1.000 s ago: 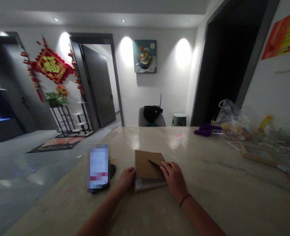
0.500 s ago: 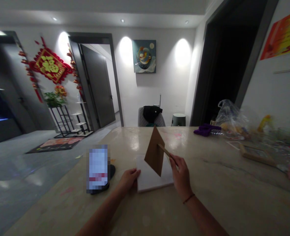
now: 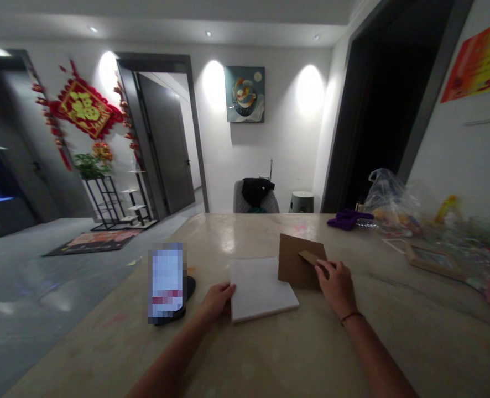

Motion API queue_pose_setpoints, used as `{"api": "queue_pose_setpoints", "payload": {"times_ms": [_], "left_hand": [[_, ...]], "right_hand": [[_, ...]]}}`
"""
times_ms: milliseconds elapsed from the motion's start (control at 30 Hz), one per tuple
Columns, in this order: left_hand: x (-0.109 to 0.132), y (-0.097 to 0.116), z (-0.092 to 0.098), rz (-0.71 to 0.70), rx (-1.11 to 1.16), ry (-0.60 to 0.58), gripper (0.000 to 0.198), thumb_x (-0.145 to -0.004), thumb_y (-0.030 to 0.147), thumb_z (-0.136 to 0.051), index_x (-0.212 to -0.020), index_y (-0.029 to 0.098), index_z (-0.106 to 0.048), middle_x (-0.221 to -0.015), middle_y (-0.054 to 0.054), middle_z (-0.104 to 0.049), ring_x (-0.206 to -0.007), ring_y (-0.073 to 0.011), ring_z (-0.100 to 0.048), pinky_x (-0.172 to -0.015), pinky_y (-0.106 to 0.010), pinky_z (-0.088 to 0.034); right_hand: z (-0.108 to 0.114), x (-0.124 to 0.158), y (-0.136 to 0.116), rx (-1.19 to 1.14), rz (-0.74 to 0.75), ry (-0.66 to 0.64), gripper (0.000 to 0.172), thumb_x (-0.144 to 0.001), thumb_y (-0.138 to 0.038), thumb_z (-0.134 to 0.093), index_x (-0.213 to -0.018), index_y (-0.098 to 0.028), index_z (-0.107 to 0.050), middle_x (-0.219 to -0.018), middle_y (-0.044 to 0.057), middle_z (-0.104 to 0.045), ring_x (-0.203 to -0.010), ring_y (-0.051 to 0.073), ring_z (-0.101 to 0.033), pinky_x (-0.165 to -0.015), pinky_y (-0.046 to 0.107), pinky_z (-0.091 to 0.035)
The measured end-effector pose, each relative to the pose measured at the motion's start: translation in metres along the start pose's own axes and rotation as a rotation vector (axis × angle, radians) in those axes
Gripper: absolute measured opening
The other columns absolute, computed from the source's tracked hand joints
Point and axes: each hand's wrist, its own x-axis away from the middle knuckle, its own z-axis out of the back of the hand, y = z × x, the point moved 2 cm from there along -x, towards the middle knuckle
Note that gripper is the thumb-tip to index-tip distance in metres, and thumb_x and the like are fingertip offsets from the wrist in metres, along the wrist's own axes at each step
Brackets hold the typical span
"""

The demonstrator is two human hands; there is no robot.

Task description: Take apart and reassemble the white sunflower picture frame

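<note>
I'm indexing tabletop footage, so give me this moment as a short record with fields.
Left hand: holding the left edge of a flat white rectangular slab
Right hand: gripping a narrow brown strip on a square brown board
Surface: beige marble-patterned table
Left side: rectangular phone, screen pixelated
Right side: rectangular light-wood frame, crumpled purple cloth

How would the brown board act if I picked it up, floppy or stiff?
The brown board is probably stiff, because it looks flat with straight edges. It's likely light: it looks thin, and the right hand pinches just its strip. That strip might bend, since it's narrow and sticks out.
</note>
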Motion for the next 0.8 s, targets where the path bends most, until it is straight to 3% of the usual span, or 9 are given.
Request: {"api": "queue_pose_setpoints", "payload": {"times_ms": [200,333,433,533,600,667,800], "left_hand": [[-0.008,0.003,0.011,-0.109,-0.225,0.135,0.017,-0.066,0.028,-0.051,-0.065,0.015,-0.062,-0.064,-0.001,-0.066,-0.07,-0.0199,-0.06,-0.062,-0.026,-0.043],[-0.005,0.011,0.013,-0.174,-0.258,0.194,0.013,-0.067,0.025,-0.052,-0.062,0.018,-0.062,-0.063,0.0,-0.066,-0.079,-0.0212,-0.06,-0.067,-0.025,-0.042],[0.0,0.016,0.01,-0.208,-0.224,0.232,0.01,-0.066,0.023,-0.054,-0.065,0.019,-0.064,-0.067,-0.001,-0.067,-0.083,-0.0211,-0.06,-0.069,-0.024,-0.043],[0.004,0.017,0.007,-0.142,-0.109,0.196,0.014,-0.066,0.023,-0.057,-0.076,0.017,-0.065,-0.072,-0.002,-0.068,-0.079,-0.0205,-0.061,-0.064,-0.024,-0.044],[0.006,0.017,0.006,-0.058,-0.02,0.145,0.017,-0.068,0.025,-0.058,-0.081,0.016,-0.064,-0.071,-0.003,-0.068,-0.072,-0.0194,-0.062,-0.06,-0.025,-0.045],[0.009,0.018,0.004,0.014,0.089,0.082,0.021,-0.069,0.028,-0.059,-0.085,0.016,-0.062,-0.072,-0.003,-0.068,-0.067,-0.0178,-0.063,-0.059,-0.025,-0.046],[0.011,0.021,0.001,0.054,0.305,-0.031,0.027,-0.068,0.034,-0.063,-0.086,0.014,-0.06,-0.077,-0.006,-0.068,-0.07,-0.017,-0.064,-0.066,-0.026,-0.048]], "right_hand": [[0.001,0.002,0.039,-0.052,-0.051,-0.352,0.023,-0.069,-0.023,-0.051,-0.085,-0.02,-0.068,-0.089,0.007,-0.063,-0.086,0.019,-0.057,-0.082,0.031,-0.041],[-0.003,0.006,0.042,-0.083,-0.054,-0.399,0.023,-0.064,-0.018,-0.052,-0.081,-0.021,-0.067,-0.084,0.005,-0.065,-0.082,0.019,-0.059,-0.079,0.033,-0.043],[-0.003,0.007,0.013,0.016,0.018,-0.266,0.017,-0.059,-0.014,-0.05,-0.065,-0.02,-0.065,-0.081,0.008,-0.064,-0.084,0.023,-0.058,-0.081,0.04,-0.042],[-0.008,0.018,-0.036,-0.153,0.105,-0.179,0.019,-0.069,-0.018,-0.045,-0.076,-0.019,-0.063,-0.092,0.009,-0.063,-0.092,0.022,-0.055,-0.083,0.037,-0.042],[-0.017,0.032,-0.066,-0.283,0.117,-0.217,0.026,-0.076,-0.028,-0.043,-0.094,-0.018,-0.06,-0.099,0.008,-0.062,-0.096,0.02,-0.056,-0.085,0.036,-0.043],[-0.025,0.048,-0.087,-0.289,0.162,-0.277,0.042,-0.073,-0.039,-0.051,-0.109,-0.017,-0.055,-0.115,0.012,-0.056,-0.11,0.025,-0.048,-0.093,0.041,-0.037],[-0.032,0.065,-0.099,-0.303,0.179,-0.444,0.059,-0.076,-0.049,-0.048,-0.12,-0.011,-0.047,-0.128,0.016,-0.046,-0.121,0.027,-0.037,-0.1,0.045,-0.03]]}}
